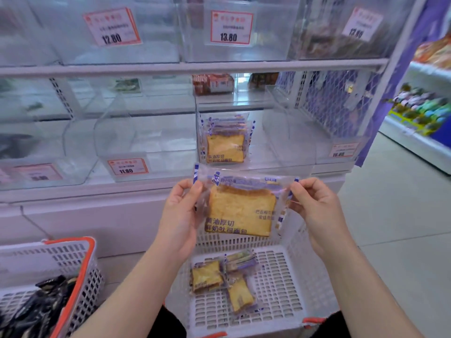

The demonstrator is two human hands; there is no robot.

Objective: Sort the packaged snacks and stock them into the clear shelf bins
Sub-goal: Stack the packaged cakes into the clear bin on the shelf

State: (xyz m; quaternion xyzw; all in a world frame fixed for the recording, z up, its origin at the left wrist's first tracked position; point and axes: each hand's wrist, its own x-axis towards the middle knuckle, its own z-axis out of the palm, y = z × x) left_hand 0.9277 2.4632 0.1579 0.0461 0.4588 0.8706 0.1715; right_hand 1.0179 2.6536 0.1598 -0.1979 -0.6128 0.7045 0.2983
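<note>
Both hands are on one packaged toast slice (240,208), held up flat and facing the camera: the left hand (179,215) pinches the wrapper's left edge and the right hand (317,211) pinches the right edge up by the top corner. It hangs between the hands, right above the white basket (292,284), where a few more toast packs (224,279) are still lying. Just beyond the hands, up and ahead, is the clear bin (268,132) that already has a row of the same toast (225,142) standing upright, so that looks like the spot. I'd keep the label facing out and the pack upright, grip only the crimped edges so the bread doesn't get squished, then slide it in front of the row without knocking it over. The basket with dark packets (44,311), off past the left hand, can wait.
</note>
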